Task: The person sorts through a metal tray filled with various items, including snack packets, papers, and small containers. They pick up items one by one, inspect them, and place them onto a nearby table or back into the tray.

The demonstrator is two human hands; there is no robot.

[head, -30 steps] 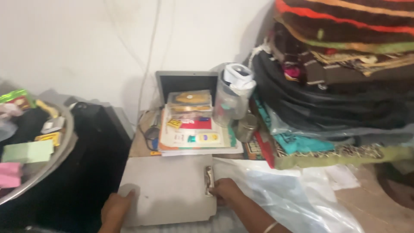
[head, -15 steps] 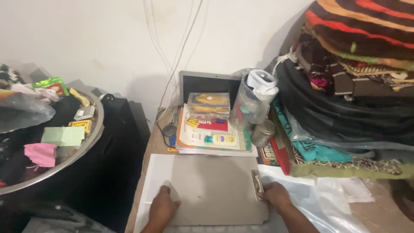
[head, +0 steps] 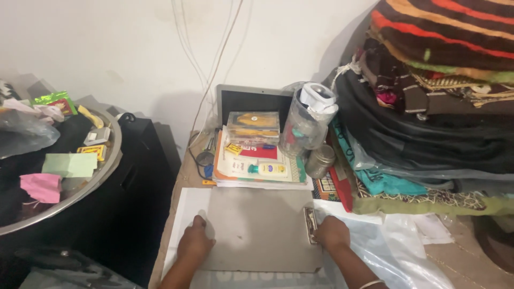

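A grey clipboard point(head: 257, 227) with a metal clip point(head: 310, 225) at its right end lies flat on white sheets point(head: 184, 208) on a small table. My left hand point(head: 194, 243) presses on the board's left edge, fingers curled over it. At the right end my right hand point(head: 332, 235) grips the board beside the clip. Both forearms reach in from the bottom of the view.
Behind the board: a stack of books point(head: 257, 168) with a small lotion bottle point(head: 267, 169), a clear plastic jar point(head: 305, 126), a small metal tin point(head: 321, 160), a laptop point(head: 251, 99). Folded blankets point(head: 433, 80) are piled right; a metal basin point(head: 96, 179) of odds stands left. Clear plastic point(head: 396, 251) lies lower right.
The clipboard has been slid right and squared onto the white sheets. Both hands stayed on its ends. The camera view shifted left and steadied.
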